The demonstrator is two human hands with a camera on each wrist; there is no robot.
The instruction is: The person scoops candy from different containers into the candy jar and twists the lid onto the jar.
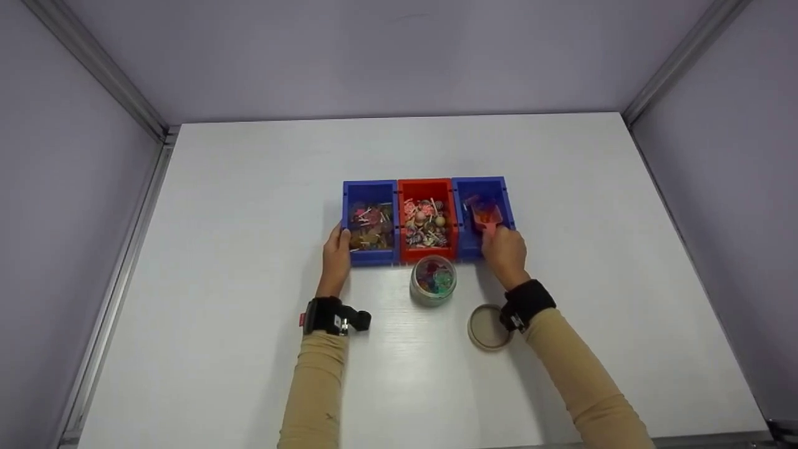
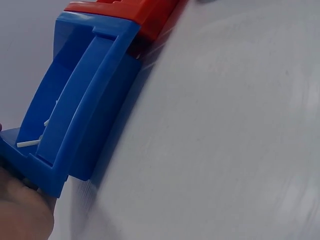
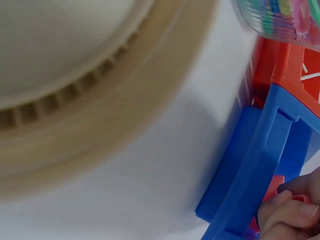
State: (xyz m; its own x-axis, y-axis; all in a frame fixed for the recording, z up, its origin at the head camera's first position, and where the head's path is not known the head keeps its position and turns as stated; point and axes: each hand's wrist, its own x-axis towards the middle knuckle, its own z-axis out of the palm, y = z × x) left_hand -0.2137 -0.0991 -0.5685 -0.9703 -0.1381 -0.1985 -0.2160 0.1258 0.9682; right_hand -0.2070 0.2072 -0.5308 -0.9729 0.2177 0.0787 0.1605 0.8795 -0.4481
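Note:
My right hand (image 1: 505,252) grips the handle of a small red scoop (image 1: 487,216) inside the right blue bin (image 1: 479,185). Orange and reddish pieces show in and around the scoop's bowl. In the right wrist view, curled fingers (image 3: 290,210) wrap the handle just over the bin's front wall. At the far left, my left hand (image 1: 336,260) holds the side wall of the left blue bin (image 1: 371,257), thumb at the rim. That bin contains wrapped lollipops (image 1: 372,218). A clear jar (image 1: 432,295) with colourful contents stands uncovered in front of the bins.
Between the blue bins sits a red bin (image 1: 425,187) of lollipops, side by side with both. A round beige lid (image 1: 489,327) lies on the white table (image 1: 249,249), under my right wrist. Walls enclose the back and sides.

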